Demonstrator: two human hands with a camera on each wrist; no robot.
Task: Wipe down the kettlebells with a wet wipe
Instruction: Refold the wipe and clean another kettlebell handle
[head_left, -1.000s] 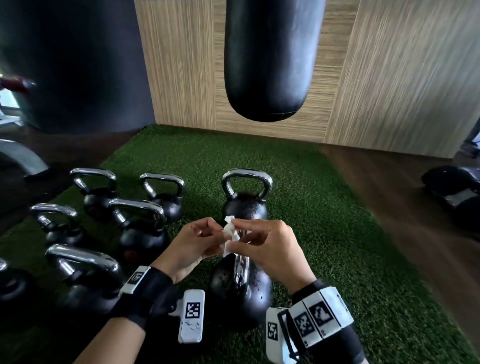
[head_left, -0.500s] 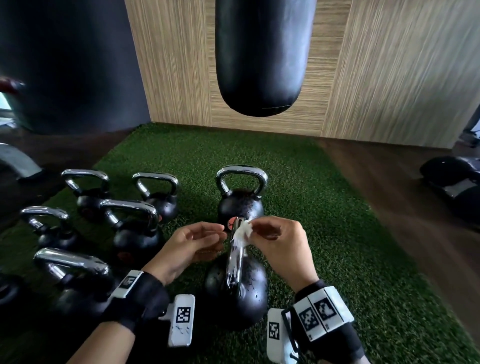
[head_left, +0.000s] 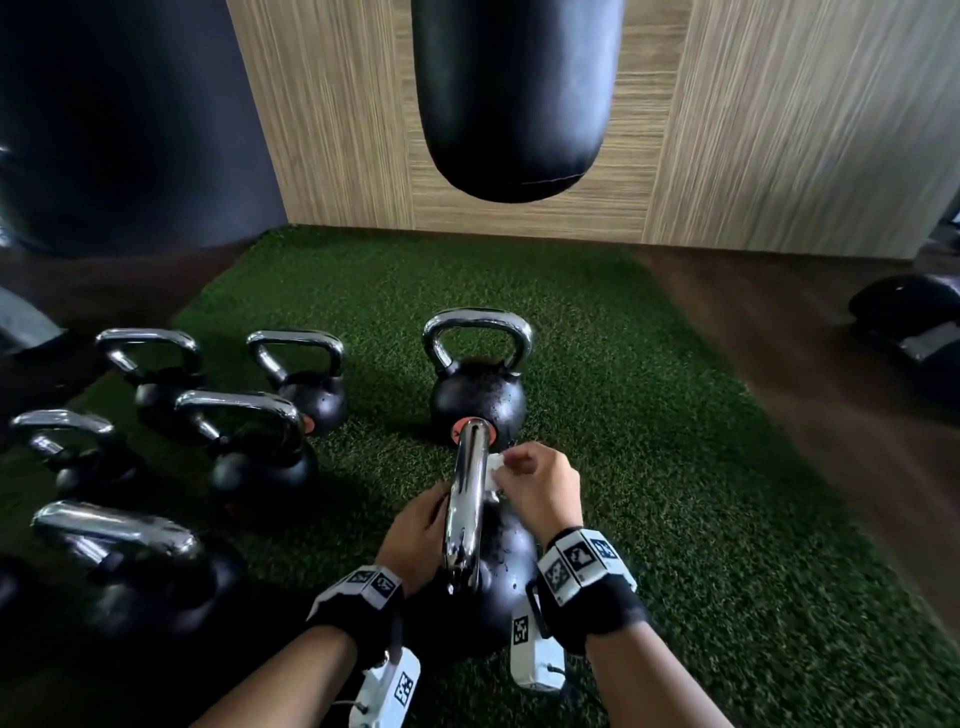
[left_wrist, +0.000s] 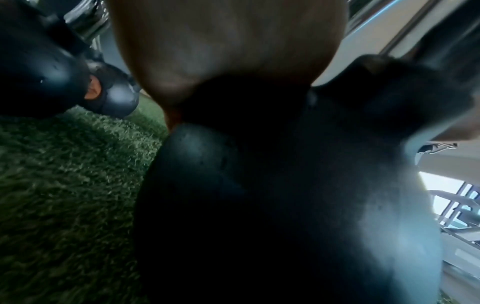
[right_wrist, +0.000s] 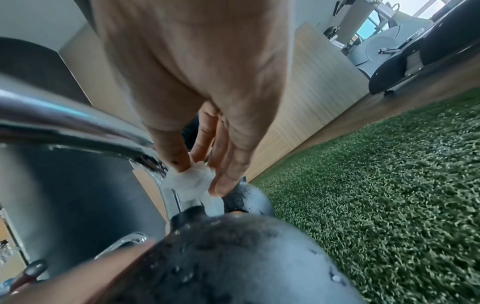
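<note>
We see a big kettlebell (head_left: 483, 587) standing on the green turf (head_left: 649, 467), directly in front of the person, with its shiny handle (head_left: 466, 499) pointing up toward the head camera. The right hand (head_left: 540, 488) is at the right side of this handle, near its top. Its thumb and fingers (right_wrist: 228, 170) pinch a small crumpled white wet wipe (right_wrist: 191, 181), and the wipe is pressed against the side of the chrome bar, just above the place where the bar enters the black ball. In the right wrist view we notice water drops on the black ball below the hand.

The left hand (head_left: 415, 535) is at the left side of the same handle, lower than the right one, and it lies against the bar and the shoulder of the ball. The handle hides its fingers, and the left wrist view shows only the palm above the dark ball, so we cannot tell if this grip is closed around the bar or only rests on it.

A second kettlebell (head_left: 479, 384) stands upright just behind the first one, close to the right hand but not touched by it. More kettlebells (head_left: 260, 447) stand in a group to the left on the turf, well apart from both hands. A black punching bag (head_left: 514, 93) hangs above the turf in front of a wooden wall (head_left: 779, 130). At the right, on the dark floor (head_left: 810, 364), there is some black equipment (head_left: 909, 322) that we cannot identify.
</note>
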